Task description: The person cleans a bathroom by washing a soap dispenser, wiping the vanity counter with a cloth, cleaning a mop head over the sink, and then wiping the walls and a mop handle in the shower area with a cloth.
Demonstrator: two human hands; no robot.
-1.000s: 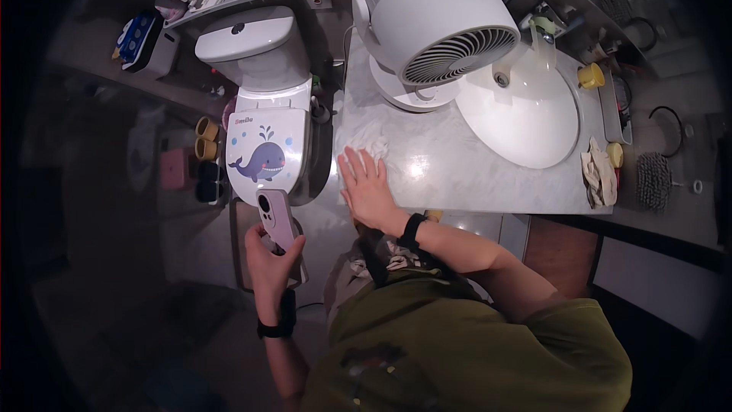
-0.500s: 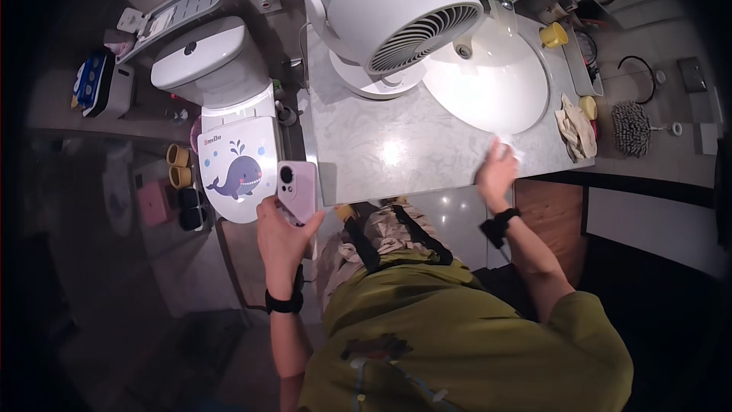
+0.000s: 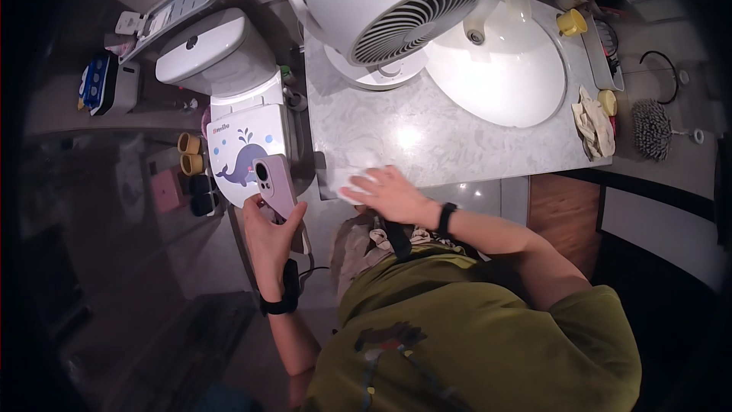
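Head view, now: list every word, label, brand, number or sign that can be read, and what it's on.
White toilet lid with printed grey-blue whale: one short word, upper left; not transcribed here.
Blue plastic pack, far left: any print is too small and blurred to read.
Lilac rectangular phone in the left hand: none readable.
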